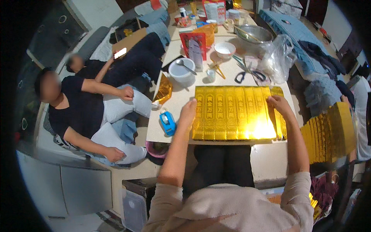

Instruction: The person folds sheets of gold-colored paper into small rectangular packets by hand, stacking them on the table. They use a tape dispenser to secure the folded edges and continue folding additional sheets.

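Note:
Gold foil paper strips [232, 113] bearing embossed writing lie side by side as a wide panel at the table's near edge. My left hand [189, 111] is at the panel's left edge, fingers partly hidden by the arm and wrist. At the upper right edge, my right hand [279, 104] pinches the gold panel between thumb and fingers. Another gold foil piece [278, 92] lies under and beside that hand. To the left of my left hand is a blue tape dispenser [168, 123]. Black-handled scissors [249, 74] lie just beyond the panel.
A white tub [182, 71] with a spoon, a small glass jar [211, 75], a white bowl [224, 50], a metal basin [253, 34] and a plastic bag [278, 59] stand farther back. Two people sit at left. Folded gold paper [327, 134] is stacked at right.

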`<state>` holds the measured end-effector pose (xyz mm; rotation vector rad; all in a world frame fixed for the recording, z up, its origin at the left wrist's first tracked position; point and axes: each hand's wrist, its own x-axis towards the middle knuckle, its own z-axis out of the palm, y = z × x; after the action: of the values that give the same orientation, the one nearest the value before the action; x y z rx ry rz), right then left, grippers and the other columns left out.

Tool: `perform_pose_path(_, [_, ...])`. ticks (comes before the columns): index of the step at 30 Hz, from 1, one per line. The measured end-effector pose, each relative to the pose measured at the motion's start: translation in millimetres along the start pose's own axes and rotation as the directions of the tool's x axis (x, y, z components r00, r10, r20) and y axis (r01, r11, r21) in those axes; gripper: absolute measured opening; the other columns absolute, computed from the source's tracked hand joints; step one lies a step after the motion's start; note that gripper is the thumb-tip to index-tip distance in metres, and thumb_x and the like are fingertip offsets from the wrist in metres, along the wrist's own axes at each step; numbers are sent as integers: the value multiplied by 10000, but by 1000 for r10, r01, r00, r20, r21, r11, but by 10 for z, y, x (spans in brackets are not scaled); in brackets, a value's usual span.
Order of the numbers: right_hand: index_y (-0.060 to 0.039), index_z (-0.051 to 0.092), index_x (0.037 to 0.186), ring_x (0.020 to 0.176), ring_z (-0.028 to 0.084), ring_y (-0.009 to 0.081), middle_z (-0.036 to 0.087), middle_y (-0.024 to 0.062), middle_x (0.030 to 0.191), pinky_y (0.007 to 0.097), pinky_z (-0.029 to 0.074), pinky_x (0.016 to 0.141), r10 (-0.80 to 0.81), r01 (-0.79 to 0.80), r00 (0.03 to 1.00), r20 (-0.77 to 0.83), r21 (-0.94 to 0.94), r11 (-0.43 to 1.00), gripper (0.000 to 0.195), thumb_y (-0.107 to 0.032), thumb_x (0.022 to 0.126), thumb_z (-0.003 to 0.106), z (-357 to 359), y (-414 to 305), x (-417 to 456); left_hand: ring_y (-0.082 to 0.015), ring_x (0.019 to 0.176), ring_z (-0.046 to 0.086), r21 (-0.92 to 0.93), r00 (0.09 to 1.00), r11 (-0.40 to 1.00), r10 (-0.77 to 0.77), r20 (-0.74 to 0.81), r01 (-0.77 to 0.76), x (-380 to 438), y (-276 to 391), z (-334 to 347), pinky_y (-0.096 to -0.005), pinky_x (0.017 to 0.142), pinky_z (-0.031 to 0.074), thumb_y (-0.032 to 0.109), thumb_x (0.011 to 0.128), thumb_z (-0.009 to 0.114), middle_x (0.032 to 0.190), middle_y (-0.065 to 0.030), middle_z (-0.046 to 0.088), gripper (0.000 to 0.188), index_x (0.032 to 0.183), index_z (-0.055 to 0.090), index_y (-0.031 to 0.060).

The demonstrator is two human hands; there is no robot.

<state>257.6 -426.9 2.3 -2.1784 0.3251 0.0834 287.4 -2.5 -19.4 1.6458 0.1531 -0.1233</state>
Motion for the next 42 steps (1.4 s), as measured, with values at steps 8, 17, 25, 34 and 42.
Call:
perform_pose_path(8, [24, 636, 1246, 939, 647, 165, 697, 93, 1074, 305, 497, 854, -136, 182, 976, -168, 304, 935, 339, -163, 963, 650, -242, -467, -495, -141, 1054, 602, -258, 992, 958, 124, -24, -126, -359, 627, -78, -283, 925, 476, 232, 1050, 503, 1183, -75, 636, 364, 1325, 539, -3])
perform_pose_path(17, [-97, 562, 1150, 1279, 547, 237, 596, 144, 1333, 400, 385, 1118, -466, 549, 800, -377, 773, 318, 402, -467, 1055, 437, -299, -716, -1139, -234, 1447, 366, -385, 771, 694, 631, -82, -609, -905, 971, -294, -367, 1206, 241, 369, 1070, 398, 1555, -131, 402, 561, 1504, 368, 15])
perform_pose_path(25, [-93, 438, 1427, 1466, 326, 285, 307, 145, 1609, 443, 283, 1185, -57, 202, 954, -293, 493, 846, 461, -312, 1022, 454, 717, -32, -1739, -254, 1518, 205, -338, 935, 896, 340, 101, -289, -1194, -20, -185, -361, 1220, 154, 409, 1074, 327, 1636, -164, 239, 657, 1596, 152, 51])
perform_pose_path(34, [-76, 451, 1398, 1403, 396, 317, 371, 173, 1549, 425, 313, 1164, -300, 439, 805, -512, 174, 881, 403, -218, 1024, 499, 866, -280, -1917, -280, 1472, 305, -468, 950, 840, 313, 4, -275, -1197, -180, -319, -384, 1202, 226, 420, 1076, 355, 1577, -199, 324, 621, 1545, 256, 26])
perform_pose_path(42, [-31, 507, 1351, 1017, 629, 266, 576, 174, 1184, 356, 501, 907, -585, 515, 744, 322, 280, 810, 413, -102, 958, 612, 2002, -1531, -2238, -212, 966, 673, -557, 983, 829, -134, -125, 43, -1410, -726, -851, -327, 848, 537, 268, 1026, 495, 1156, -144, 670, 339, 1228, 574, 7])
